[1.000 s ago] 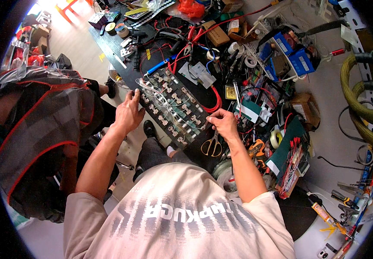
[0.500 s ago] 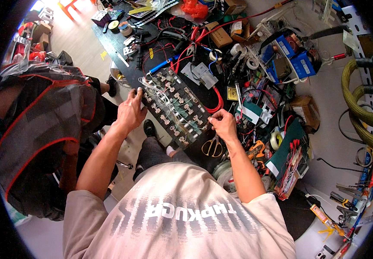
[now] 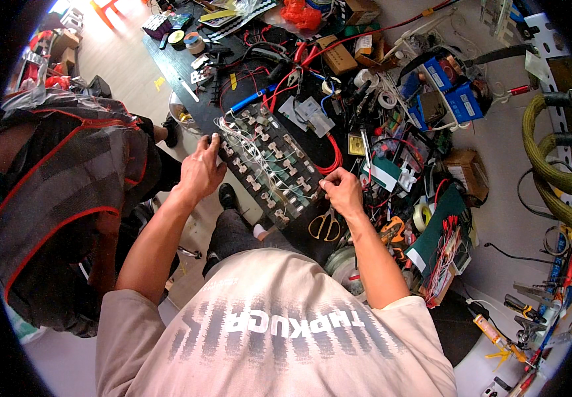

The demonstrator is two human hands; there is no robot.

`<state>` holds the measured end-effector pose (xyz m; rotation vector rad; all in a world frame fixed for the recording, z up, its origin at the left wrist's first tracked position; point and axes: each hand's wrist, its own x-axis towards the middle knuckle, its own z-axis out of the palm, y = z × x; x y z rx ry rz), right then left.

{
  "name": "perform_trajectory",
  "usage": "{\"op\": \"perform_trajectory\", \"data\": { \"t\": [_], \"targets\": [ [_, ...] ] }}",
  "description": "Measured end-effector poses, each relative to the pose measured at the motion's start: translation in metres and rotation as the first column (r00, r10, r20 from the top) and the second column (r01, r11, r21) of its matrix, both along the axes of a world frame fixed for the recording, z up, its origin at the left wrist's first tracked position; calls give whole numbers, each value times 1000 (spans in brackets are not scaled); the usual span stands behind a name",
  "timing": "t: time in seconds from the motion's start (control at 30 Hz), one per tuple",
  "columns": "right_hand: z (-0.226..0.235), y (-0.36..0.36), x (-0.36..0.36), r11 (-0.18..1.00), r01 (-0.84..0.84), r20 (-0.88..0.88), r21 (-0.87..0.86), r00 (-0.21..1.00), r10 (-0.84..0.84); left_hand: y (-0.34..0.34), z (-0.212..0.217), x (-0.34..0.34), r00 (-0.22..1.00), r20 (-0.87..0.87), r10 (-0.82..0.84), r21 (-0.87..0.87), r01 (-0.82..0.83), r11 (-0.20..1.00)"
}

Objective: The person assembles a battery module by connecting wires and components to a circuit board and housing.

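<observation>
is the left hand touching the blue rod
Apart. The head view shows a clear gap, with dark bench between the left hand and the blue rod.

The flat, rectangular black board (image 3: pixel 278 173) carries beige clips (image 3: pixel 251 178) and thin white wires (image 3: pixel 240 140). The counter (image 3: pixel 172 65) is black, the coiled cable (image 3: pixel 337 155) red, the looped scissor handles (image 3: pixel 325 222) orange-yellow; a grey streaked band (image 3: pixel 200 324) crosses the beige fabric shirt (image 3: pixel 273 374).
</observation>
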<state>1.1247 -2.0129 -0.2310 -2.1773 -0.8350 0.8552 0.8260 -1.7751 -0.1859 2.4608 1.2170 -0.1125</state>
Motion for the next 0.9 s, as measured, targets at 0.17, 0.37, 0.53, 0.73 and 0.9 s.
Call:
{"op": "perform_trajectory", "data": {
  "t": [0.17, 0.37, 0.53, 0.73, 0.9],
  "targets": [
    [-2, -3, -5, 995, -15, 78, 98, 997, 7, 1, -1, 0, 1000, 4, -3, -3, 3, 1000],
    [7, -5, -14, 998, 43, 114, 50, 992, -48, 0, -1, -2, 1000, 24, 3, -15, -2, 1000],
    [2, -10, -12, 992, 115, 74, 47, 990, -118, 2, 1, -1, 999, 44, -14, -6, 14, 1000],
    [67, 10, -39, 903, -141, 281, 407, 959, 23, 4, -6, -7, 1000, -22, -9, -23, 8, 1000],
    [118, 44, -73, 723, -443, 476, 530, 861, 178, 5, 0, -6, 998, 34, -50, -3, 50, 999]
  ]
}}
